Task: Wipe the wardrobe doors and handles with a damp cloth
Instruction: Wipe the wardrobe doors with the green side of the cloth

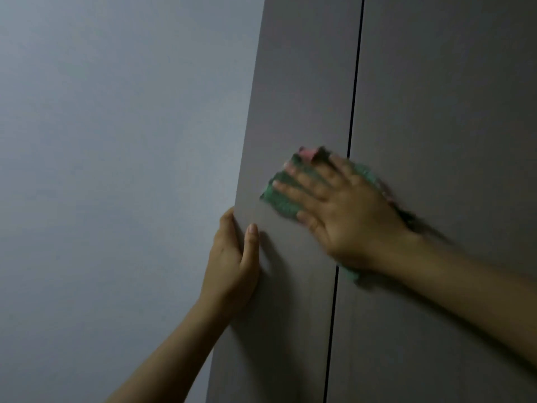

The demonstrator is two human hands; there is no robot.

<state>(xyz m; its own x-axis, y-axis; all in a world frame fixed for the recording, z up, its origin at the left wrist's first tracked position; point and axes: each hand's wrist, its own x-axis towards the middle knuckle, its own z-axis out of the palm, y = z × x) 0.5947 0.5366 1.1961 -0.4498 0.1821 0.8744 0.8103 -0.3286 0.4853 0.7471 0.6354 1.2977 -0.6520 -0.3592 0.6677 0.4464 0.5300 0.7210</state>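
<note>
Two grey-brown wardrobe doors fill the right of the view: a narrow left door (293, 82) and a right door (450, 97), split by a thin dark gap. My right hand (340, 207) lies flat with straight, spread fingers, pressing a green cloth (280, 196) with a pink corner against the left door, beside the gap. The cloth shows between and beyond my fingers and below my wrist. My left hand (232, 257) grips the left door's outer edge, thumb on the front face, fingers hidden behind the edge. No handle is in view.
A plain pale blue-grey wall (116, 170) fills the left half of the view, beside the wardrobe's left edge. The light is dim.
</note>
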